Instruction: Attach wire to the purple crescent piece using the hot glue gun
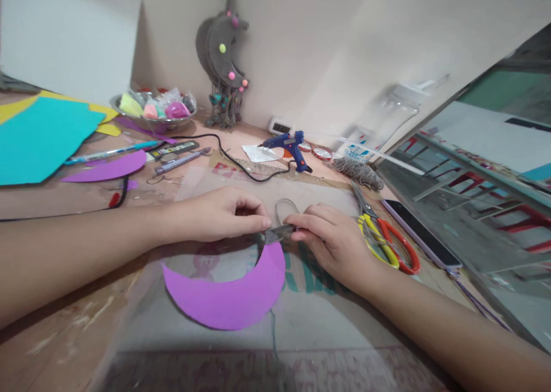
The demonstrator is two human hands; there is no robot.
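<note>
A purple paper crescent lies over a clear plastic sheet, its right tip pointing up between my hands. My left hand pinches the grey material at that tip, thumb and forefinger together. From the right, my right hand holds the dark end of the same grey piece between thumb and fingers. A thin loop of grey yarn stands just above the fingertips. Exactly how the grey material joins the paper is too small to tell.
Behind are a blue glue gun with its cord, a grey yarn bundle and a decorated grey crescent. Scissors and a phone lie right. Left are turquoise paper, pens and a bowl.
</note>
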